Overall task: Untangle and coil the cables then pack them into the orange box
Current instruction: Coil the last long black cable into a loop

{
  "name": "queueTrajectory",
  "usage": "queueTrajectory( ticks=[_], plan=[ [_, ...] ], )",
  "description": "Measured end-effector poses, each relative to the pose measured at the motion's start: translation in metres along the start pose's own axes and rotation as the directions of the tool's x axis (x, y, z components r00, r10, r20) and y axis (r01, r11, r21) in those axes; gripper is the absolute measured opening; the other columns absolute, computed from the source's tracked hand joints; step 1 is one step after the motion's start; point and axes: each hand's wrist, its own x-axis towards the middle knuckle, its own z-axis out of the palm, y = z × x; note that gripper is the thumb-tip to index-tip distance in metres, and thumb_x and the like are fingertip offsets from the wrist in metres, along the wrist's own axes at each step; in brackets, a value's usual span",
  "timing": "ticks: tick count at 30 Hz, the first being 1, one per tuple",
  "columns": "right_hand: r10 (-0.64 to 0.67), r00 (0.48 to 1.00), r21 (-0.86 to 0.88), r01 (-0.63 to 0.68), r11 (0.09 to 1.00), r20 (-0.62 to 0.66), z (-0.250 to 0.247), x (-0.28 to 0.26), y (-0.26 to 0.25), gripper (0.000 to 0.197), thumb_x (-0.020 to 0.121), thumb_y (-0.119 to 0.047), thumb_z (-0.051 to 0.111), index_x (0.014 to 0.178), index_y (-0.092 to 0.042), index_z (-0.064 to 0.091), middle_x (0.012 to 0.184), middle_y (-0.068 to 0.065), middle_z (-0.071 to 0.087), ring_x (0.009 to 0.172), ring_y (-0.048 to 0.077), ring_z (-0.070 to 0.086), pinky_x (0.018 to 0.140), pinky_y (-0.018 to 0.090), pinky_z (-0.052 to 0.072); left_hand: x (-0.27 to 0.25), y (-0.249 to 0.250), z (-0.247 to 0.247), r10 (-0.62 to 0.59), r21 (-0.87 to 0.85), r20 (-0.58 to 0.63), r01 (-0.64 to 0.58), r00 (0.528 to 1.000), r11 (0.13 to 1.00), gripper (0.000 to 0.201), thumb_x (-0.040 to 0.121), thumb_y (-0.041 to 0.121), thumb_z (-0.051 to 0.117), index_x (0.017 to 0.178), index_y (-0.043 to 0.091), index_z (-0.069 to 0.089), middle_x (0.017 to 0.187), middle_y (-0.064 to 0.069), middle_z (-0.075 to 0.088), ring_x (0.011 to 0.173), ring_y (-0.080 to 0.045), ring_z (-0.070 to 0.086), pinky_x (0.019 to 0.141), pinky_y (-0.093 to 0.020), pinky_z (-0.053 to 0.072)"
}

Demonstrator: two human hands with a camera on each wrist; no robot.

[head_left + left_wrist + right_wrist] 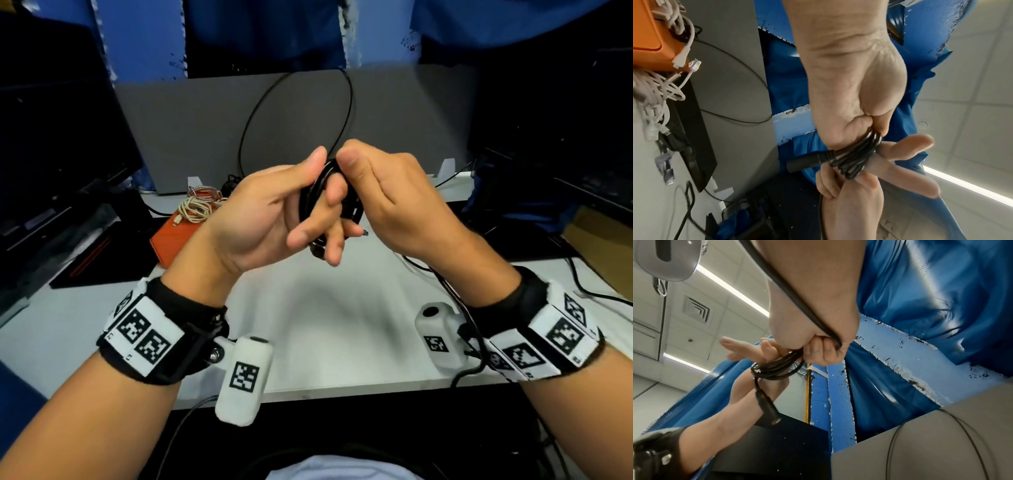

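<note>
I hold a black cable coil [317, 192] [855, 157] [777, 368] in the air over the white table [325, 318]. My left hand [274, 212] has its thumb pressed on the coil, which loops round its straight fingers [908, 146]. My right hand [387, 198] [818, 350] is curled and pinches the coil's top. A loose loop [350, 102] of the same cable arcs up behind the hands. The barrel plug [805, 162] [767, 407] sticks out of the coil. The orange box [171, 240] [649, 40] lies at the left, with beige cables [195, 209] [657, 84] piled on it.
A grey partition [205, 137] stands behind the table. A dark monitor [51, 137] and a black tray [89, 260] are at the left. More dark equipment and black wires [582, 281] lie at the right. Blue sheeting hangs behind.
</note>
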Motion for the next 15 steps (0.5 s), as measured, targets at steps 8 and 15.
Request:
queueTrajectory(
  ticks=[8, 15],
  plan=[
    [-0.006, 0.999, 0.137, 0.012, 0.991, -0.046, -0.003, 0.009, 0.002, 0.029, 0.111, -0.037, 0.036, 0.098, -0.027, 0.060, 0.072, -0.019, 0.054, 0.063, 0.003, 0.051, 0.060, 0.022, 0.039, 0.006, 0.003, 0.010, 0.132, -0.298, -0.087, -0.153, 0.987, 0.942, 0.053, 0.111, 0.035, 0.018, 0.087, 0.013, 0.060, 0.042, 0.011, 0.045, 0.038, -0.005, 0.046, 0.081, -0.025, 0.052],
    [0.125, 0.934, 0.272, -0.223, 0.936, 0.335, -0.004, 0.007, 0.008, 0.018, 0.111, -0.019, 0.040, 0.121, -0.019, 0.055, 0.068, 0.009, 0.037, 0.046, 0.020, 0.037, 0.040, 0.033, 0.043, 0.011, 0.011, 0.000, 0.330, -0.416, -0.314, -0.442, 0.890, 0.795, 0.055, 0.113, 0.034, 0.021, 0.133, -0.009, 0.049, 0.049, 0.005, 0.042, 0.045, -0.009, 0.045, 0.089, -0.026, 0.052]
  ],
)
